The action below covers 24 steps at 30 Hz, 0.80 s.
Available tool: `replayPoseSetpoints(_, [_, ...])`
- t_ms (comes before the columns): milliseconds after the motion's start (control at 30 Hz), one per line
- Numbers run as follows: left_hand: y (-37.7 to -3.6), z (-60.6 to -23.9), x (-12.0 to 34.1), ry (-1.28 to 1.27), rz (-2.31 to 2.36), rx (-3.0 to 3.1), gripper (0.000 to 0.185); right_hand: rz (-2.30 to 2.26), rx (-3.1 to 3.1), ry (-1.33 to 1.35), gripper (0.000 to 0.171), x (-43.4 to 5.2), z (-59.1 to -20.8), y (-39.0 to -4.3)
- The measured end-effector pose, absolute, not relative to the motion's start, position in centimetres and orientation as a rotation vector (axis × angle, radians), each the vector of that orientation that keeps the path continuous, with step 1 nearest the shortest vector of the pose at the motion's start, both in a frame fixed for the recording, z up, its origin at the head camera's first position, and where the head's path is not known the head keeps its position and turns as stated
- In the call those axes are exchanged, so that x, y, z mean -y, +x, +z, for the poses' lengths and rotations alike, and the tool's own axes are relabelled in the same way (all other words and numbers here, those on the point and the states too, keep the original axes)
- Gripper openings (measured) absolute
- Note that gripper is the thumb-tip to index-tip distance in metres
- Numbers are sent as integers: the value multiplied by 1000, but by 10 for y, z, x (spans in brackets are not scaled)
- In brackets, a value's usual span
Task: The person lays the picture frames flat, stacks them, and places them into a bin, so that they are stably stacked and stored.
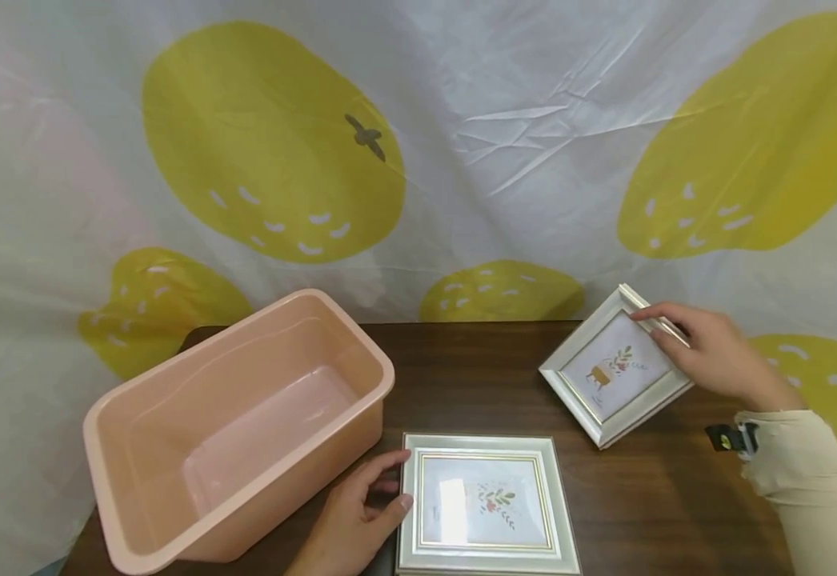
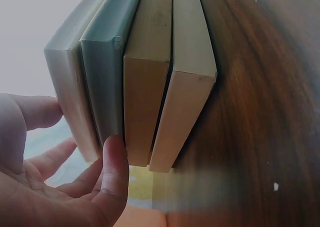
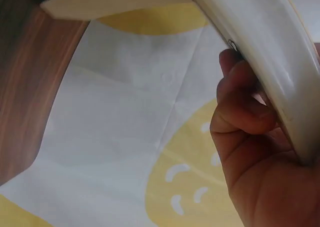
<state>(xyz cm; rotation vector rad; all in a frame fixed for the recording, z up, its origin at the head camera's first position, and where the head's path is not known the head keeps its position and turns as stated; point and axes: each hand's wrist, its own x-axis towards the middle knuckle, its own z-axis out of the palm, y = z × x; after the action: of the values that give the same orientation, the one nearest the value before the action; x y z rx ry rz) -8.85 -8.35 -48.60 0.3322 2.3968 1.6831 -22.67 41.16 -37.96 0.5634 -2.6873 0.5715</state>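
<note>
My right hand (image 1: 717, 360) grips a white picture frame (image 1: 616, 368) with a gold inner line and a potted-plant print. The frame is tilted over the right side of the table, and the hand holds its right edge. In the right wrist view several fingers (image 3: 245, 109) curl against its back. Front centre, a stack of picture frames (image 1: 490, 496) lies face up, its top one white with a plant print. Several frame sides, white, grey-blue and tan, show in the left wrist view. My left hand (image 1: 354, 520) touches the upper ones at the stack's left side with its fingertips.
A pink plastic bin (image 1: 246, 432) stands at the left of the dark wooden table (image 1: 469, 368), close to my left hand. Behind the table hangs a pale curtain (image 1: 505, 160) with large yellow fruit shapes.
</note>
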Motion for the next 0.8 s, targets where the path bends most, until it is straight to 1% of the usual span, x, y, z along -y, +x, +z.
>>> replayPoseSetpoints(133, [-88, -488, 83, 347, 1700, -2398, 49, 680, 2646, 526, 35, -404, -378, -215])
replayPoseSetpoints(400, [-90, -485, 83, 348, 1689, -2440, 47, 885, 2596, 362, 33, -392, -368, -191])
replayPoseSetpoints(800, [-90, -478, 78, 283, 1709, -2565, 37, 1080, 2367, 464, 33, -372, -362, -165])
